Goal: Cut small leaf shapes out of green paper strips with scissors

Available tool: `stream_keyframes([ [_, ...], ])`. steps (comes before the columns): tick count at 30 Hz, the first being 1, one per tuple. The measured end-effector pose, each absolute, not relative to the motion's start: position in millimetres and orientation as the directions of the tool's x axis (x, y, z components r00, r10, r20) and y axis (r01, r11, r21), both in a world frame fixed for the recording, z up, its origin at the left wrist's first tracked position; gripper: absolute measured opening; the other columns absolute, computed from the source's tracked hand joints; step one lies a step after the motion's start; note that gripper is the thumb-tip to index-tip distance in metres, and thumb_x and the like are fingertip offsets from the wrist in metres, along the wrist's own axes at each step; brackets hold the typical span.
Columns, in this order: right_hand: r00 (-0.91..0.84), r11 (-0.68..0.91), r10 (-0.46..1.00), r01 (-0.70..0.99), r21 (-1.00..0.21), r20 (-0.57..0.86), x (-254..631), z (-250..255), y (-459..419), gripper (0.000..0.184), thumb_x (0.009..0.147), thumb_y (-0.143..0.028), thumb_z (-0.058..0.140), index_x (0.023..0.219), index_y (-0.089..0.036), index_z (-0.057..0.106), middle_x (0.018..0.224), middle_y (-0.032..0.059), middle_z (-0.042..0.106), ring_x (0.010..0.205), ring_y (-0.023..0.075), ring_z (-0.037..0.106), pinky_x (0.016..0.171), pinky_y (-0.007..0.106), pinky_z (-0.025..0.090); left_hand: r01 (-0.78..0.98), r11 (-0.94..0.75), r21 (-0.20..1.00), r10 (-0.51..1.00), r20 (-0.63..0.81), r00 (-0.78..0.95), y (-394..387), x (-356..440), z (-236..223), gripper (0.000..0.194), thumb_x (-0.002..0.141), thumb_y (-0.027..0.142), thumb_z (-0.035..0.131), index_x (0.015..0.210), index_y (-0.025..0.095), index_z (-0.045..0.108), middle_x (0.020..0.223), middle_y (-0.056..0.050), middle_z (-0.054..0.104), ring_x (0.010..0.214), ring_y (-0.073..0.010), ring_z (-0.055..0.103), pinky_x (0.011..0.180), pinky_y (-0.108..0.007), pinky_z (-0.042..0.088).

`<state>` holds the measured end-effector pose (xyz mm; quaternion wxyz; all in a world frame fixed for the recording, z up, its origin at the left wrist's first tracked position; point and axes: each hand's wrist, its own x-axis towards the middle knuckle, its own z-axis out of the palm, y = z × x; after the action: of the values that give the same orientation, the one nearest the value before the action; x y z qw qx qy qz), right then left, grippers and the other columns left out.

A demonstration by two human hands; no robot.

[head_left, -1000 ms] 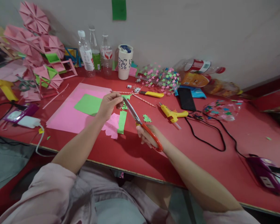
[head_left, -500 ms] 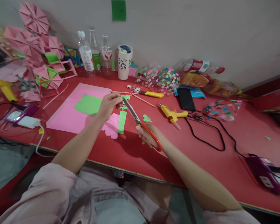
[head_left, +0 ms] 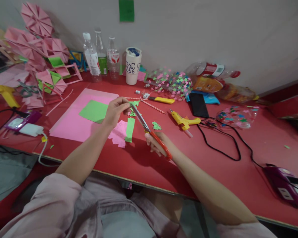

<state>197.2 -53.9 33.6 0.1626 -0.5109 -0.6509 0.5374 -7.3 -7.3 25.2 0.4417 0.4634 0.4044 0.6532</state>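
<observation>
Red-handled scissors (head_left: 146, 127) are in my right hand (head_left: 157, 145), its fingers wrapped at the handles and the blades pointing up and left. The blades look nearly together. At their tips my left hand (head_left: 118, 110) pinches finger and thumb; what lies between them is too small to make out. Green paper scraps (head_left: 133, 110) show just beyond the tips. Below lie a green paper strip (head_left: 130, 130) and a jagged pink paper piece (head_left: 119, 134). Right of the blades is a small heap of green paper cutouts (head_left: 156, 126). A green sheet (head_left: 93, 111) rests on larger pink paper (head_left: 69, 115), left of my hand.
A yellow glue gun (head_left: 183, 121), a yellow cutter knife (head_left: 164, 100) and a phone (head_left: 198, 104) lie to the right, with a looping black cable (head_left: 206, 145). Bottles (head_left: 91, 59) and a white cup (head_left: 132, 69) stand along the wall. Pink paper models (head_left: 34, 46) are piled at left.
The scissors' red handles have shifted very slightly left with my right hand. My left hand stays at the blade tips, and the things on the table have not moved.
</observation>
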Motion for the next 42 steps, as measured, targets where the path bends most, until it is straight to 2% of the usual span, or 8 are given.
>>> stream_keyframes([
  [17,-0.519,-0.081,0.786,0.452,-0.888,-0.336,202,24,-47,0.051,0.076,-0.068,0.046,0.061,-0.019,0.047,0.031,-0.0096,0.034,0.027,0.0063,0.038,0.048,0.025,0.048,-0.210,-0.303,0.930,0.951,0.281,-0.128,-9,-3,23,0.010,0.069,0.017,0.059,0.061,0.017,0.054,0.049,0.005,0.051,0.045,-0.0031,0.046,0.048,-0.018,0.039],
  [24,-0.479,-0.095,0.793,0.512,-0.854,-0.376,203,27,-43,0.051,0.075,-0.067,0.048,0.059,-0.019,0.047,0.034,-0.0069,0.040,0.027,0.0071,0.039,0.033,0.021,0.037,-0.237,-0.262,0.936,0.965,0.248,-0.086,-9,-7,25,0.009,0.068,0.015,0.059,0.059,0.017,0.055,0.049,0.005,0.052,0.045,-0.0036,0.045,0.046,-0.018,0.038],
  [30,-0.448,-0.115,0.817,0.492,-0.863,-0.364,198,31,-51,0.049,0.077,-0.065,0.048,0.059,-0.020,0.044,0.031,-0.0094,0.034,0.024,0.0066,0.036,0.039,0.023,0.044,-0.242,-0.256,0.936,0.966,0.239,-0.100,-10,-5,25,0.011,0.069,0.015,0.058,0.059,0.017,0.054,0.049,0.005,0.051,0.045,-0.0035,0.045,0.047,-0.017,0.038],
  [42,-0.391,-0.150,0.845,0.482,-0.863,-0.366,192,31,-58,0.044,0.080,-0.058,0.048,0.059,-0.020,0.042,0.030,-0.0099,0.033,0.023,0.0059,0.034,0.037,0.022,0.042,-0.273,-0.280,0.920,0.957,0.245,-0.153,-14,8,23,0.015,0.073,0.016,0.055,0.059,0.017,0.049,0.050,0.005,0.050,0.047,-0.0031,0.044,0.049,-0.017,0.036],
])
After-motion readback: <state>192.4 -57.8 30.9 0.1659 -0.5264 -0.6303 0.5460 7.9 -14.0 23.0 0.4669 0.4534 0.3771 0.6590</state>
